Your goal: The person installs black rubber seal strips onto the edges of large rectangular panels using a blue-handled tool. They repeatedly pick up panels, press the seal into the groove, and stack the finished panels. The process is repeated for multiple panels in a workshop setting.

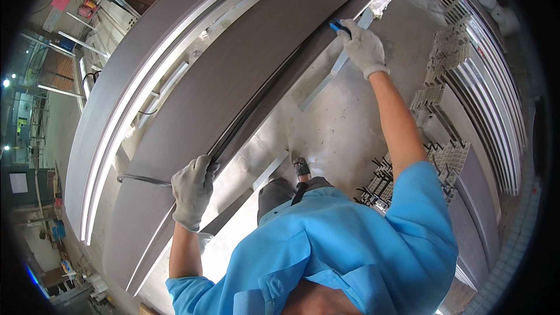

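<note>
So the thing to watch here is that black rubber-looking strip [146, 179]: it seems to run along the near long edge of the long grey-brown panel [221, 76], with a loose bend lying across the panel towards its lower-left end. The gloved left hand [194, 193] is at that edge, fingers curled in, and its grip looks clamped on the strip, since the bend runs right up to it. The gloved right hand [363, 48] is well apart, farther up the same edge towards the upper-right end, with its grip closed round a small blue-handled tool [336, 25]. Can't make out the tool's working end, the hand hides too much. My two cents: hold the strip in line with the edge and only lightly taut, because stretched rubber would probably creep back later. Short, even pushes with the tool flat to the edge should beat one long drag, which could skid and scuff the panel face. I'd also feed the slack out of that bend gradually so no twist gets near the left hand, and go easy on sideways pressure in case the panel shifts.
</note>
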### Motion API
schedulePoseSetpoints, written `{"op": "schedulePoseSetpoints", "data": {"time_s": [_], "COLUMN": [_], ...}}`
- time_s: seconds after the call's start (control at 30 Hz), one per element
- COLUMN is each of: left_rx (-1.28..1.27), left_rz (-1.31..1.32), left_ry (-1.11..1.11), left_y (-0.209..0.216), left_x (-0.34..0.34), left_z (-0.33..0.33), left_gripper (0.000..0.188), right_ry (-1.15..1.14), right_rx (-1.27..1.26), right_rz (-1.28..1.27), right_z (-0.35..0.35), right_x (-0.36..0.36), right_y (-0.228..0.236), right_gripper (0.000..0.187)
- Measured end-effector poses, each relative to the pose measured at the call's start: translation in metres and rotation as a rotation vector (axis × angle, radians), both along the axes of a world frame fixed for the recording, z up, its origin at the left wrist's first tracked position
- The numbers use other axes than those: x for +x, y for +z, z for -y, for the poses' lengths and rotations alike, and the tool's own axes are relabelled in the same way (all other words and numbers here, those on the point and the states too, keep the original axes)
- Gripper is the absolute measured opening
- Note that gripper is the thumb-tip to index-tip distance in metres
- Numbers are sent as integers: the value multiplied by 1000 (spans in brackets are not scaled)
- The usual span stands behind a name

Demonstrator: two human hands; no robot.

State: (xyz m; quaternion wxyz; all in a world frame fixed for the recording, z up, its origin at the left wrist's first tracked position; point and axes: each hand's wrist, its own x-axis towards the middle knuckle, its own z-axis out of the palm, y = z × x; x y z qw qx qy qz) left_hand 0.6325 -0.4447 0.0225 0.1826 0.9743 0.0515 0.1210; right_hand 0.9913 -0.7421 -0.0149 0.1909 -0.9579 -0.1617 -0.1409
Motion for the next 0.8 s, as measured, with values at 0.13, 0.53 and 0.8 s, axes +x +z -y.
{"op": "schedulePoseSetpoints", "data": {"time_s": [0.13, 0.53, 0.8], "left_rx": [36, 64, 66], "left_rz": [-52, 2, 11], "left_ry": [-57, -354, -377], "left_y": [1, -25, -31], "left_x": [2, 7, 16], "left_z": [-14, -38, -36], "left_gripper": [15, 21, 20], "right_ry": [-89, -21, 98], "right_rx": [-147, -142, 9], "right_rz": [-43, -51, -99], "right_z": [-6, -86, -151], "right_x": [18, -137, -282], "right_y": [14, 12, 9], "right_gripper": [31, 26, 30]}}
